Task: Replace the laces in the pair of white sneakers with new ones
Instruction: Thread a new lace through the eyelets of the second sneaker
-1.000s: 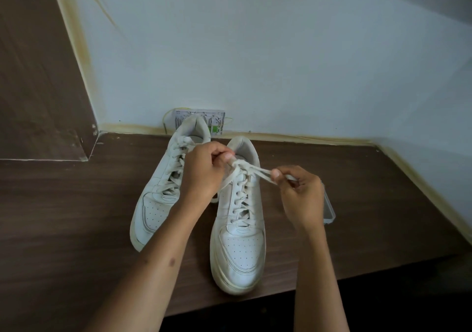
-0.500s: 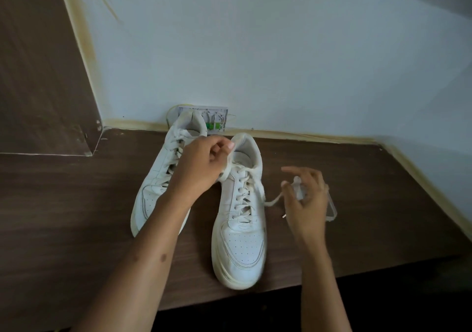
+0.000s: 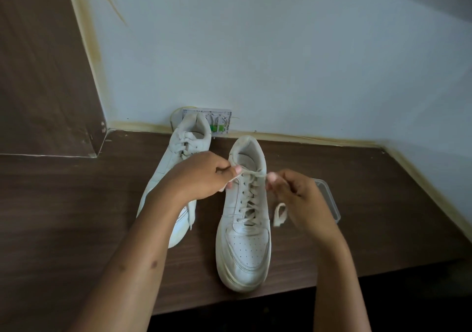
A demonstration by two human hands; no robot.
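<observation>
Left hand (image 3: 201,176) pinching lace (image 3: 251,174) at nine o'clock of right sneaker (image 3: 245,219) collar; right hand (image 3: 293,196) pinching other end at three o'clock. No legible writing.

Two sneakers stand side by side on the table (image 3: 63,204), toes toward the near edge: the left sneaker (image 3: 178,158) sits farther back, its heel against the wall socket (image 3: 219,123), and the right sneaker (image 3: 245,229) sits nearer. The left hand (image 3: 199,176) lies over the left sneaker, the right hand (image 3: 296,196) just right of the right sneaker. A plastic container (image 3: 329,199) lies on the table behind the right hand.
</observation>
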